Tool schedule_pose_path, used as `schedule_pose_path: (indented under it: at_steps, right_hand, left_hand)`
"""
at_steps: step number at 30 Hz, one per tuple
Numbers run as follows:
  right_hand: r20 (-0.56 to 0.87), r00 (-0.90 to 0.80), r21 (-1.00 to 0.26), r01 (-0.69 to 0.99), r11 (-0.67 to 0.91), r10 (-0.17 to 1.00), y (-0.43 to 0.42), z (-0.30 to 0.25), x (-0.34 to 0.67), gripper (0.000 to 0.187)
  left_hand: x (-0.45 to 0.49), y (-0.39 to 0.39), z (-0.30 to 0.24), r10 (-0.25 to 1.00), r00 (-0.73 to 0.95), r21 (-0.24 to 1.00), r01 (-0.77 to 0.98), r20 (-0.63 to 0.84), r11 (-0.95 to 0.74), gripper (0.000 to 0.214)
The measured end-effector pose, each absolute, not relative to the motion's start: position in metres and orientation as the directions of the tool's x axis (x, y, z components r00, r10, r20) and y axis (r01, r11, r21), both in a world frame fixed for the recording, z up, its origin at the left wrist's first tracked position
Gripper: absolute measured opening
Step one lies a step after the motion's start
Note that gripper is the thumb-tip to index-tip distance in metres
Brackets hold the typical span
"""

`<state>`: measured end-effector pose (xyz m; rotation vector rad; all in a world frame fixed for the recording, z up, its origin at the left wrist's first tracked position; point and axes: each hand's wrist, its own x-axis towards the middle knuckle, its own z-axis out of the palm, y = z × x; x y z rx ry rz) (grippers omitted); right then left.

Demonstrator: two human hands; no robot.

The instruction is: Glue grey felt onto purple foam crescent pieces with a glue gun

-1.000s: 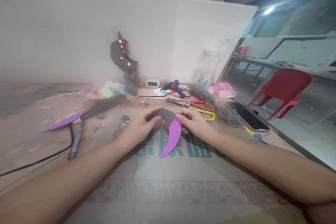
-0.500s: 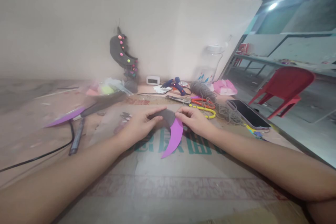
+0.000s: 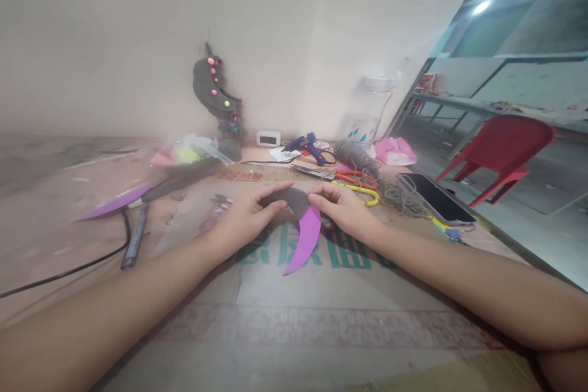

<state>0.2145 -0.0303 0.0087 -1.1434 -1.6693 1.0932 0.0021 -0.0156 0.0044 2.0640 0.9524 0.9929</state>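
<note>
Over the cardboard (image 3: 275, 291), I see the purple crescent (image 3: 307, 237), its end in a grey covering (image 3: 297, 201) pinched by the left hand (image 3: 248, 211); the right hand (image 3: 340, 207) nips where grey meets purple. Should that nip slip, the grey covering might slacken.

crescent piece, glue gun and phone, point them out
Crescent piece (image 3: 309, 229), head view: its purple part
Glue gun (image 3: 307, 144), head view: its blue body
Phone (image 3: 436, 198), head view: its dark screen
</note>
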Motion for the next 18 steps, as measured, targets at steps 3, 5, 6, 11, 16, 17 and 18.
schedule_pose_path:
  at_steps: [3,5,6,11,16,17,18]
  right_hand:
    - [0.145,-0.253,-0.945,0.250,0.210,0.957,-0.0300,0.0086,0.2147,0.030]
    - [0.144,-0.263,-0.945,0.250,0.211,0.954,-0.0296,0.0087,0.2149,0.031]
    - [0.142,-0.268,-0.945,0.250,0.211,0.953,-0.0294,0.0089,0.2150,0.031]
    - [0.136,-0.278,-0.951,0.231,0.204,0.951,-0.0301,0.0118,0.2140,0.032]
    - [0.123,-0.277,-0.967,0.183,0.178,0.953,-0.0307,0.0125,0.2125,0.032]
    - [0.123,-0.277,-0.968,0.179,0.177,0.953,-0.0304,0.0120,0.2127,0.032]
    - [0.124,-0.277,-0.967,0.180,0.178,0.953,-0.0302,0.0115,0.2129,0.032]
  left_hand:
    - [0.0023,-0.0164,0.0046,0.806,0.465,0.763,0.346,0.365,-0.546,0.042]
    - [0.0022,-0.0162,0.0038,0.807,0.459,0.754,0.356,0.373,-0.551,0.041]
    - [0.0022,-0.0161,0.0036,0.809,0.451,0.753,0.360,0.376,-0.551,0.041]
    - [0.0014,-0.0168,0.0059,0.835,0.379,0.749,0.391,0.398,-0.535,0.040]
    - [0.0003,-0.0157,0.0080,0.852,0.309,0.749,0.410,0.423,-0.521,0.042]
    - [0.0004,-0.0155,0.0078,0.854,0.309,0.752,0.408,0.419,-0.517,0.042]
    - [0.0005,-0.0154,0.0076,0.854,0.315,0.755,0.404,0.415,-0.516,0.042]
